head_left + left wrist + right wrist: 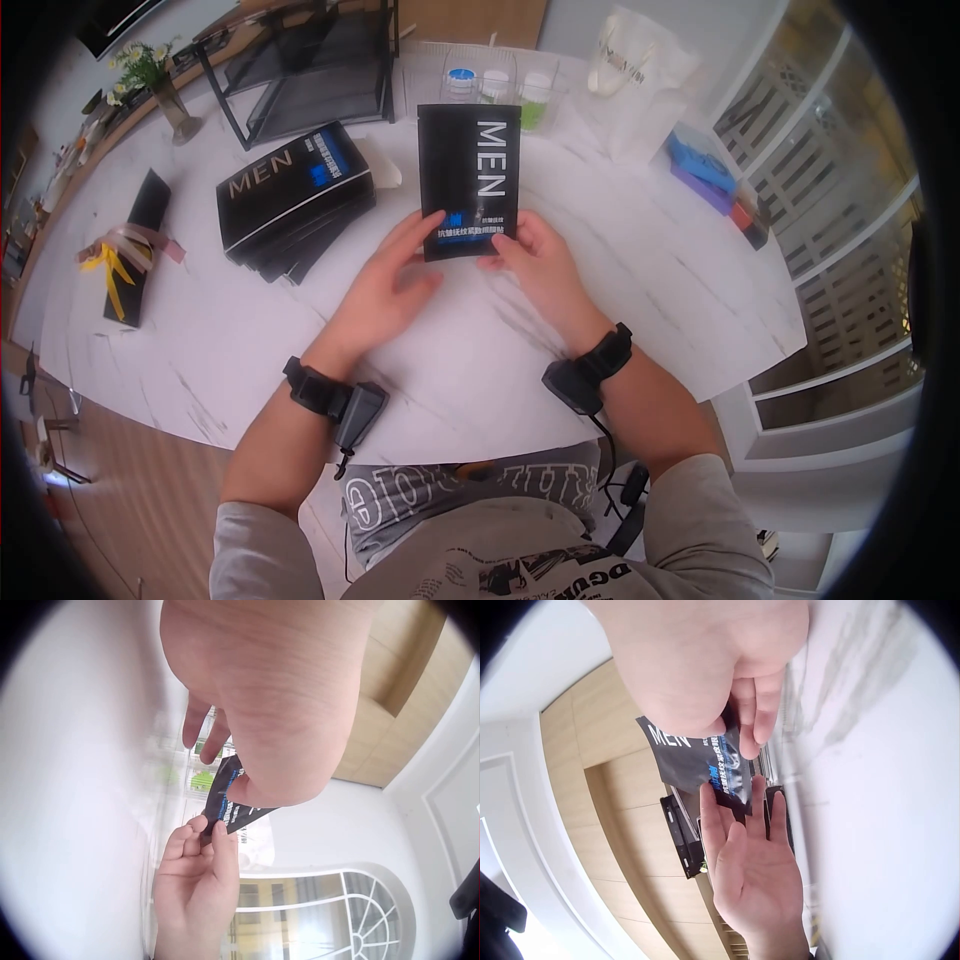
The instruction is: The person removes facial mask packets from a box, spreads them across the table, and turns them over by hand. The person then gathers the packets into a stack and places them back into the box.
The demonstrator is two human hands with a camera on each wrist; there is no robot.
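Observation:
A flat black foil sachet, printed MEN in white with smaller blue and white characters, stands upright above the white table. My right hand grips its lower right corner, thumb on the printed face and the other fingers behind. At the lower left edge, my left hand lays a straight fingertip on the print. In the right wrist view the fingers of the left hand are extended, its palm bare. The left wrist view shows the right hand pinching the sachet at its end.
On the left lie a stack of black MEN boxes and a black box tied with ribbon. Behind stand a black mesh rack, a clear organizer with bottles and a white bag. Blue and purple boxes sit right.

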